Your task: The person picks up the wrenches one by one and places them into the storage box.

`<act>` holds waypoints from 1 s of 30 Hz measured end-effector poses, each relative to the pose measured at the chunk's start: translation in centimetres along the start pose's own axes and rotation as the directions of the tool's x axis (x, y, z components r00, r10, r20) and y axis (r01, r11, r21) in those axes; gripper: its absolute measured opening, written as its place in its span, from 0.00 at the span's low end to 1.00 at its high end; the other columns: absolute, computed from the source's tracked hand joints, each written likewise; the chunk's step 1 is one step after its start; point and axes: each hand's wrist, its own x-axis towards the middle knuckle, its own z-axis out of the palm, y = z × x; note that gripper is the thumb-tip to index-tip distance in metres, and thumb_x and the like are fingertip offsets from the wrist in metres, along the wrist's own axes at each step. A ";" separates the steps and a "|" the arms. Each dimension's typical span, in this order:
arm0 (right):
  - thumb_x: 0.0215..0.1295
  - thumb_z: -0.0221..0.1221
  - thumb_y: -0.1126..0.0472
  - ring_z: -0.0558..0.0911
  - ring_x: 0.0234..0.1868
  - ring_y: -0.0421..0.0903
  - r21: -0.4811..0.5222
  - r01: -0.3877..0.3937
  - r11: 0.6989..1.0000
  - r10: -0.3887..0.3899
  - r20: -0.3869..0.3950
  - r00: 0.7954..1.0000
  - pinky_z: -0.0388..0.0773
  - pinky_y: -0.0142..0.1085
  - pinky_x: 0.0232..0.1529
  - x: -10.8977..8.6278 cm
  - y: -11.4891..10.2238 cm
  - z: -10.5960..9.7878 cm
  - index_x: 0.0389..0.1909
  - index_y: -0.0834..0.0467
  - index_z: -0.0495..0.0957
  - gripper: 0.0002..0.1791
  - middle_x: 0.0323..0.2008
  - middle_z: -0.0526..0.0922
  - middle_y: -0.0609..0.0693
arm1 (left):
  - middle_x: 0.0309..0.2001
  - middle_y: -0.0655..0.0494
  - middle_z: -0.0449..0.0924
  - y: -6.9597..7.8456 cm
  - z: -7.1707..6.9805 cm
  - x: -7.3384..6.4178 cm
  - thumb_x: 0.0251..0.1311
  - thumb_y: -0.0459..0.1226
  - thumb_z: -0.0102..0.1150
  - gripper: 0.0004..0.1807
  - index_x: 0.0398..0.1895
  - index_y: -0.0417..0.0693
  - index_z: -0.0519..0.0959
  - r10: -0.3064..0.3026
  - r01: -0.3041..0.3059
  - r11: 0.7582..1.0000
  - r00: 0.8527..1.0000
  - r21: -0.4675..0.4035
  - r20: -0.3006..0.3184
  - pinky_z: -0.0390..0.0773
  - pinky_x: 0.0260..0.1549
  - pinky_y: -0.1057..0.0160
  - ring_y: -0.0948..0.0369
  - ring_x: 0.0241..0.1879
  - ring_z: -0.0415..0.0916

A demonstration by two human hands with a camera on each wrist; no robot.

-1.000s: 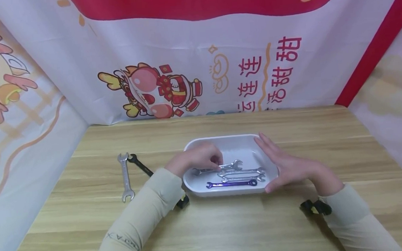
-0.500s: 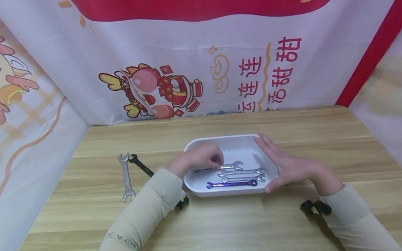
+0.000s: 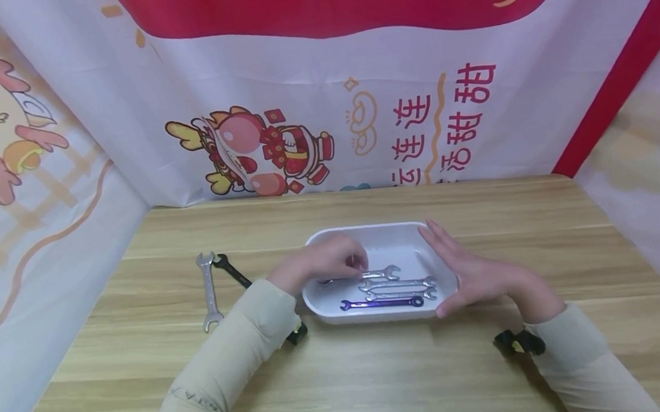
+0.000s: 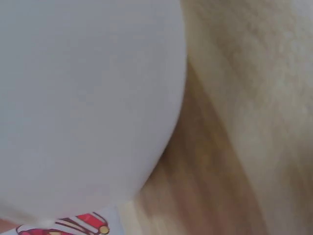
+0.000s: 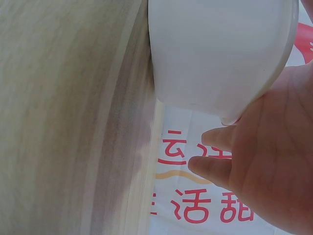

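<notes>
A white tray point(image 3: 326, 308) stands on the wooden table. Inside it, my left hand point(image 3: 333, 257) pinches a silver open-end wrench point(image 3: 391, 272) at its middle; part of the wrench is hidden under the fingers. Just in front of it lie two more silver wrenches point(image 3: 398, 283) and a purple-blue wrench point(image 3: 379, 303). At the tray's right end, my right hand point(image 3: 478, 275) holds the rim between thumb and fingers. The right wrist view shows the tray's outer wall point(image 5: 220, 54) against this hand, with two fingers point(image 5: 212, 169) extended clear of it.
Left of the tray, a silver double-ended wrench point(image 3: 209, 291) and a black wrench point(image 3: 234, 271) lie on the table point(image 3: 388, 374). My left sleeve hides part of the black one. A printed cloth point(image 3: 297, 68) hangs behind the table's far edge.
</notes>
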 end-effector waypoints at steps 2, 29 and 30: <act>0.41 0.77 0.42 0.31 0.78 0.70 0.002 0.000 1.000 0.000 -0.002 1.000 0.48 0.69 0.70 0.0 0.1 0.1 0.80 0.53 0.27 0.78 0.78 0.18 0.56 | 0.35 0.63 0.83 0.2 -0.4 -0.5 0.63 0.40 0.65 0.09 0.45 0.52 0.86 -0.010 0.010 1.000 1.000 -0.004 -0.010 0.78 0.43 0.66 0.66 0.37 0.77; 0.41 0.77 0.43 0.32 0.78 0.69 -0.008 0.021 1.000 -0.021 -0.007 1.000 0.47 0.69 0.70 0.0 0.3 0.0 0.80 0.54 0.28 0.78 0.78 0.18 0.56 | 0.43 0.61 0.84 -0.9 -5.3 -11.3 0.65 0.42 0.63 0.10 0.47 0.52 0.86 -0.059 0.078 0.995 0.965 0.062 -0.256 0.83 0.49 0.59 0.61 0.44 0.80; 0.41 0.77 0.43 0.32 0.78 0.68 -0.004 0.015 1.000 -0.015 -0.006 1.000 0.47 0.69 0.71 0.0 0.2 0.0 0.80 0.54 0.28 0.78 0.78 0.18 0.56 | 0.43 0.60 0.84 -1.2 -5.1 -11.7 0.65 0.42 0.64 0.10 0.46 0.52 0.86 -0.067 0.084 0.995 0.963 0.053 -0.259 0.83 0.49 0.59 0.61 0.44 0.81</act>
